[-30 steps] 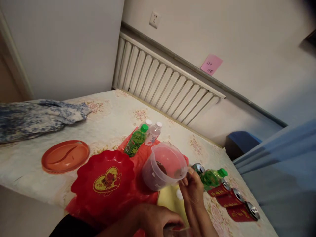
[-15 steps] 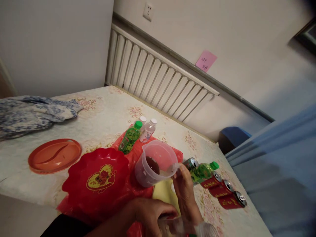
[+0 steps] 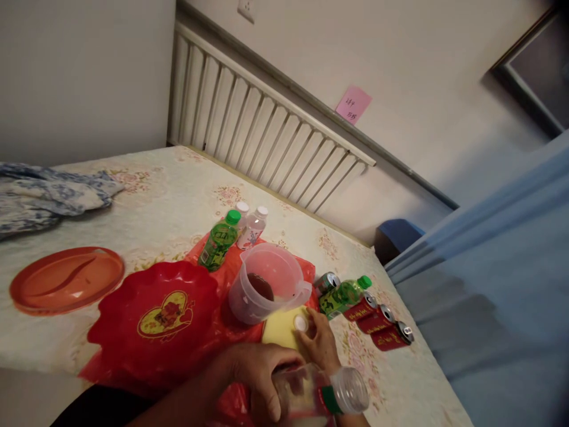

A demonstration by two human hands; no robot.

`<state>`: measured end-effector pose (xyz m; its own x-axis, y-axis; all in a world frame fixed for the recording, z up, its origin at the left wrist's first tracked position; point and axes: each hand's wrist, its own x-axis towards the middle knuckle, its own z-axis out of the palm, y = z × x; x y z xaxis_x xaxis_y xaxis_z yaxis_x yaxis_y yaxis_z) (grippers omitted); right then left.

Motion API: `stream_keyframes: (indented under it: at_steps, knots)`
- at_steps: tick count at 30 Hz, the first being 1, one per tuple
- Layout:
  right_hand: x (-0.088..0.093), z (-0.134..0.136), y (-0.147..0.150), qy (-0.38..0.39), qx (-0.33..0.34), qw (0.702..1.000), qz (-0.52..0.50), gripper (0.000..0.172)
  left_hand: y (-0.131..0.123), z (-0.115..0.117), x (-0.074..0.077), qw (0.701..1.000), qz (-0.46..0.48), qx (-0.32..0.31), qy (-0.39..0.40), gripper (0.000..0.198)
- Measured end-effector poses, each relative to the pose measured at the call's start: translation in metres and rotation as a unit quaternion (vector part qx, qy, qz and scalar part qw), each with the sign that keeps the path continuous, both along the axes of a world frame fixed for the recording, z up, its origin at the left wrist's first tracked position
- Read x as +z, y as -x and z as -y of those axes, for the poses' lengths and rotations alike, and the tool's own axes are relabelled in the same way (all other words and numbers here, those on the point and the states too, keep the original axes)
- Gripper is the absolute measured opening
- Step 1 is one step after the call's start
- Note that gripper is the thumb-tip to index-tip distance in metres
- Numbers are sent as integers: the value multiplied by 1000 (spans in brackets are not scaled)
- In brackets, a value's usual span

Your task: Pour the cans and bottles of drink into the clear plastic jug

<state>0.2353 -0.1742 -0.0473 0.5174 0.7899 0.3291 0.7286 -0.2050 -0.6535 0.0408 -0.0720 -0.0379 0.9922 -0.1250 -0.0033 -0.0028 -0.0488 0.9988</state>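
Note:
My left hand is wrapped round a clear plastic bottle with a green-edged label. The bottle lies tilted, its uncapped mouth to the right and some pale liquid inside. Behind it, my right hand closes its fingertips on a white bottle cap at the yellow cloth; the bottle covers part of the wrist. Just beyond stands a translucent measuring jug with dark liquid in it, handle towards my right hand. A red scalloped tray with a gold heart lies to the left.
On the red plastic bag stand a green-capped bottle and two white-capped bottles, one being. Right of the jug lie another green bottle and several cans. An orange lid and a patterned cloth are at left.
My right hand has let go of the jug's handle and moved down to the white cap, closing on it. My left hand keeps the bottle, now further into view. The camera view has shifted.

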Motion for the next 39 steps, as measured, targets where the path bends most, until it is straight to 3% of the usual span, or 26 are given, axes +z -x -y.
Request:
stream_keyframes:
  at_steps: [4, 9, 13, 17, 22, 25, 30, 39]
  knots:
    - [-13, -3, -2, 21, -2, 999, 41, 42, 0, -1, 0, 999, -5, 12, 39, 84]
    - [-6, -5, -1, 26, 13, 998, 53, 23, -3, -2, -5, 995, 15, 17, 102, 82]
    - [18, 7, 0, -1, 32, 999, 33, 24, -3, -3, -7, 991, 12, 24, 134, 79]
    - [63, 26, 5, -22, 43, 998, 43, 22, -2, -4, -4, 988, 1, 36, 151, 78]
    - [112, 50, 16, -12, 70, 993, 89, 34, -2, -4, -2, 985, 5, 43, 166, 75]
    - [124, 59, 19, 4, 101, 984, 145, 42, -2, -3, -2, 980, 2, 46, 194, 73]
    - [138, 67, 22, 24, 107, 976, 186, 41, -1, -2, -1, 978, 3, 47, 204, 70]
    - [158, 68, 19, 56, 154, 986, 16, 40, -2, -3, -2, 979, 8, 55, 195, 69]
